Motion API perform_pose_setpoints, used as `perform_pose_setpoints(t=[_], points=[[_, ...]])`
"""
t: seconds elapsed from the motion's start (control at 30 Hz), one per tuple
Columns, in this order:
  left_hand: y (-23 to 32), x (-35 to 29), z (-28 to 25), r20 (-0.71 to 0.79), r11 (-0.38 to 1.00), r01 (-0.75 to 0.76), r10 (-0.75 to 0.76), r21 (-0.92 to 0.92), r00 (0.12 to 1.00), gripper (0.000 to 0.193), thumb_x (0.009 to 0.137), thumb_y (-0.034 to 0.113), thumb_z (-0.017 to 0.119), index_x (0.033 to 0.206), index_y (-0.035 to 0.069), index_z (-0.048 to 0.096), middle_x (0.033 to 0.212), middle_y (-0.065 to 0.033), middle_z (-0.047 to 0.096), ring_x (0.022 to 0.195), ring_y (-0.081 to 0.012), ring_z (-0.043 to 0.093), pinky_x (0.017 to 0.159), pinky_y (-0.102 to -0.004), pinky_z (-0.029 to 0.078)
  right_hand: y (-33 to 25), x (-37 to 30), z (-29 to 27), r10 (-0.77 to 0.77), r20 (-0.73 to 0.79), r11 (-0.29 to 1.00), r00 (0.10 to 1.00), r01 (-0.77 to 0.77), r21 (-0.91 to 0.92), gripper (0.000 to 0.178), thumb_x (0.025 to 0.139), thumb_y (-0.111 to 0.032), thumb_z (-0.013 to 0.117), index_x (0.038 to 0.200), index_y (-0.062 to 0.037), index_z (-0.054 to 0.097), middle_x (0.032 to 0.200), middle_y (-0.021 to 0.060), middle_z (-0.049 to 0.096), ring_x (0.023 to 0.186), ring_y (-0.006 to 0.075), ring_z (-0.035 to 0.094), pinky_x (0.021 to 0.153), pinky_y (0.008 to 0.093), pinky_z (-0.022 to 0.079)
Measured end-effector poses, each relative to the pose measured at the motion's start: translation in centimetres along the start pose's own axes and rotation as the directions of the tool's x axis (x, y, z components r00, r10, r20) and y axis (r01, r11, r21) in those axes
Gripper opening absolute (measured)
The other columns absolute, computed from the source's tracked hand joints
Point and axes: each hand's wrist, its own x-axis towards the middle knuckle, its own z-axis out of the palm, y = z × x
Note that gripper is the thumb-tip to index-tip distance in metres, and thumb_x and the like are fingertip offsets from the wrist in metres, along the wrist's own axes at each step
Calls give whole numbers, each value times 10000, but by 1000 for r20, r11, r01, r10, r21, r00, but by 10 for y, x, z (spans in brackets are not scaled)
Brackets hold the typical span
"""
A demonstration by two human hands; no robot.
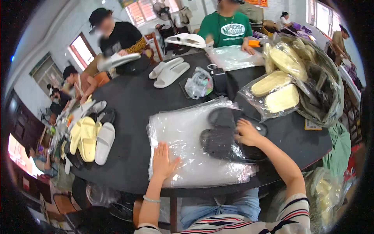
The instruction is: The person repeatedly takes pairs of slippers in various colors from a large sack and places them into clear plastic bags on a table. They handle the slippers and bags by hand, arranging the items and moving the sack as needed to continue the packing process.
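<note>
My left hand (163,162) lies flat, fingers out, on a stack of clear plastic bags (183,128) on the black table. To its right, a pair of black slippers (216,143) lies over the stack, their left ends showing through shiny clear film. My right hand (249,133) is on the right part of this pair, its fingers bent around an edge; the fingertips are partly hidden. The right ends of the slippers extend past that hand toward the table's right side.
Bagged yellow slippers (282,97) spill from a large sack (331,93) at right. Loose yellow slippers (86,140) and grey ones (105,143) lie at left. Light slippers (171,74) and a crumpled plastic bag (199,84) sit farther back. Co-workers (226,29) are across the table (128,117).
</note>
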Motion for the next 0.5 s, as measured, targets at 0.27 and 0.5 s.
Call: perform_pose_setpoints(t=[0.27, 0.5], points=[[11, 5, -5, -24, 999, -1, 2, 37, 1000, 979, 799, 688, 535, 1387, -77, 368, 1450, -319, 311, 1396, -408, 247, 1153, -490, 144, 67, -110, -53, 667, -24, 472, 744, -398, 787, 441, 871, -84, 466, 1289, 56, 463, 1260, 148, 542, 1146, 229, 505, 998, 339, 389], [12, 4, -11, -28, 999, -16, 17, 28, 999, 935, 804, 610, 597, 1395, -74, 356, 1470, -303, 290, 1398, -404, 247, 1147, -490, 157, -2, -60, -116, 603, -213, 267, 769, 57, 962, 413, 880, -96, 469, 1262, 58, 449, 1245, 172, 529, 1181, 246, 470, 1030, 344, 344]])
